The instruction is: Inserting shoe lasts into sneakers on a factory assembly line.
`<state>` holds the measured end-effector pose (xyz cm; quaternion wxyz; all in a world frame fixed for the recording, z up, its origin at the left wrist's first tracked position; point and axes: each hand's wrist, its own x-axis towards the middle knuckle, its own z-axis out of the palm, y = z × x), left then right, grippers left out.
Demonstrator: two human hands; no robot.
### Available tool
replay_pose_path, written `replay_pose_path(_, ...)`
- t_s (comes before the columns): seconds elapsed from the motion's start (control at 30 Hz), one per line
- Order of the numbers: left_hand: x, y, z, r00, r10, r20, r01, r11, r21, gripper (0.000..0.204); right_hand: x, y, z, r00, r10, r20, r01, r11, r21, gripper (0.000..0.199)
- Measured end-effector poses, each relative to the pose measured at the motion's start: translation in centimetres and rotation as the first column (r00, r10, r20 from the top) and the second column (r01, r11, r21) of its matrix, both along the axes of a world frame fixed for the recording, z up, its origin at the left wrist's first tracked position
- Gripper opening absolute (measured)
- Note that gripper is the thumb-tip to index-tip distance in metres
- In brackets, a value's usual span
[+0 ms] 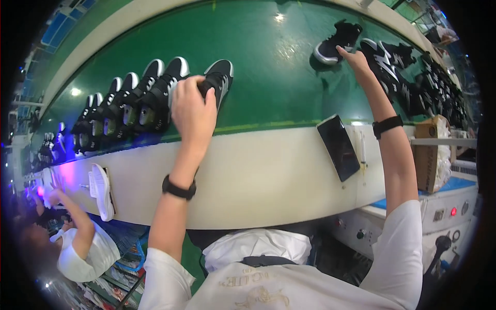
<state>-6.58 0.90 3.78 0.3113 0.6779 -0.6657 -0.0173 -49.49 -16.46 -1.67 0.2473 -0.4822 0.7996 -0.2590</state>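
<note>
The green work surface [274,98] gleams smooth and glossy at twelve o'clock. At one o'clock, the black shoe [342,38] looks matt and clothlike; at three, the dark tablet [339,148] seems glassy.

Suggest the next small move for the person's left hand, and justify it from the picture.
Probably ease the black-and-white sneaker under the left hand leftward, toward the sneaker row: its toe stands apart from the nearest sneaker's toe, while those in the row sit close together, side by side.
</note>
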Motion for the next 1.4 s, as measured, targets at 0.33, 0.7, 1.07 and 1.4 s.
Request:
replay_pose_path(0.33, 4.3, 11.5, 2.1, 0.997, -0.074, 0.026, 0.066, 0.969, 0.237, 0.043, 5.6, -7.3, -4.5, 0.911, -0.383, -0.151, 0.392, 0.919, 0.034, 0.128)
replay_pose_path(0.7, 2.8, 13.1, 3.6, 0.939, -0.162, -0.303, 0.202, 0.974, 0.106, 0.037, 13.2, 13.7, 8.8, 0.547, 0.588, 0.596, -0.604, 0.77, -0.205, 0.05)
replay_pose_path(1.07, 4.0, 15.7, 3.6, 0.813, -0.347, -0.467, 0.54, 0.75, 0.382, 0.031, 20.2, 24.4, 8.7, 0.021, 0.993, 0.12, -0.982, 0.044, -0.186, 0.076)
replay_pose_path(1.4, 2.5, 14.1, -0.5, 0.658, -0.445, -0.608, 0.702, 0.655, 0.28, 0.023, 18.7, 26.1, 10.2, 0.069, 0.97, 0.234, -0.976, 0.114, -0.185, 0.069)
